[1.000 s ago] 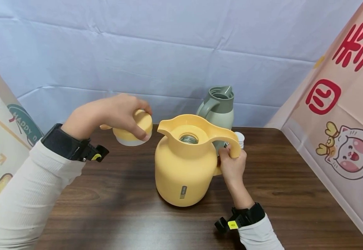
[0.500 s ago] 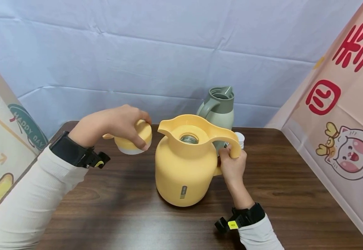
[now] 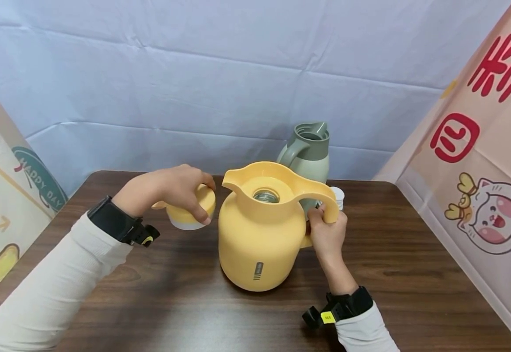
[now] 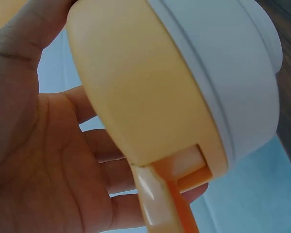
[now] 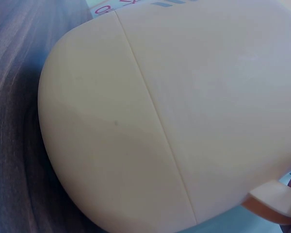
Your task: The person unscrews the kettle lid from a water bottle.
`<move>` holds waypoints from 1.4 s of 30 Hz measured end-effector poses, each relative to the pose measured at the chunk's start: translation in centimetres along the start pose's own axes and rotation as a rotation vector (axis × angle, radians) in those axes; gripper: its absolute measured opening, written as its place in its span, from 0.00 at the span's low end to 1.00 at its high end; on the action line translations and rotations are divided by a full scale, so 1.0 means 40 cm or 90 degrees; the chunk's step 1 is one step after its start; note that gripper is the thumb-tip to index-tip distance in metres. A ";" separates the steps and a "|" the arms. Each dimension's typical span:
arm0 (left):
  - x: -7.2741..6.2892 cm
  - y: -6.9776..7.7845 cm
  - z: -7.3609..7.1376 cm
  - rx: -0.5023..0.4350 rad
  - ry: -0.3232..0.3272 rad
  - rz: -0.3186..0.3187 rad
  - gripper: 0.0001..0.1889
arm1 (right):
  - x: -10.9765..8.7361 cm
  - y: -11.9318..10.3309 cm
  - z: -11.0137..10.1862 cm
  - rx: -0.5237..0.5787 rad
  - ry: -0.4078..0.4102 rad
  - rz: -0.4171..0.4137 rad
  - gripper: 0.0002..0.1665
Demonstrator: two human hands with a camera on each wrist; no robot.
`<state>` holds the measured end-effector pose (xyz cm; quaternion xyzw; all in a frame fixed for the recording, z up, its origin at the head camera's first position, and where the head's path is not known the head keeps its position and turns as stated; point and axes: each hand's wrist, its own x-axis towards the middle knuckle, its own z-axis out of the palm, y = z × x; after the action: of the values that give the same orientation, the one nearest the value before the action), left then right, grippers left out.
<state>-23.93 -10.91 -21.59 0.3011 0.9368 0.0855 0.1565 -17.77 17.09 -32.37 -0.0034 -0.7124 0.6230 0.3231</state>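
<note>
A yellow thermos jug [image 3: 260, 234] stands upright on the wooden table, its mouth uncovered and a silvery neck opening showing inside. My right hand [image 3: 328, 232] grips the jug's handle [image 3: 326, 193] on the right side. To the left of the spout, my left hand [image 3: 176, 188] holds the jug's lid [image 3: 189, 220] from above, between thumb and fingers. That lid has a yellow top and a white lower part, and a small yellow lever [image 4: 157, 199] sticks out from it in the left wrist view. The jug's smooth body [image 5: 136, 121] fills most of the right wrist view.
Behind the yellow jug stands a green thermos jug [image 3: 310, 151], also uncovered. A white cap-like object [image 3: 338, 194] sits by its right side, partly behind the right hand. The brown table [image 3: 392, 264] ends at a pale cloth backdrop [image 3: 220, 83].
My left hand has come down toward the table with the lid and shifted slightly right. The right hand and the yellow jug have stayed in place.
</note>
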 end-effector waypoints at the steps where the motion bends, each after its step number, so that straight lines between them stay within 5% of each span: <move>1: 0.002 -0.001 0.005 -0.002 -0.002 0.000 0.36 | 0.000 -0.001 0.000 0.001 0.000 -0.001 0.18; 22: 0.035 -0.040 0.095 -0.026 -0.031 -0.014 0.36 | 0.012 0.049 -0.005 0.000 0.011 -0.016 0.18; 32: 0.034 -0.033 0.094 -0.012 -0.033 -0.018 0.46 | 0.012 0.045 -0.005 0.016 0.008 -0.024 0.18; 42: 0.043 -0.016 0.094 0.037 -0.092 -0.004 0.27 | 0.009 0.047 -0.003 0.014 0.007 -0.017 0.18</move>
<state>-24.30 -10.18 -25.69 0.3080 0.9260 0.0356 0.2153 -18.75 17.77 -33.88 0.0063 -0.7039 0.6264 0.3349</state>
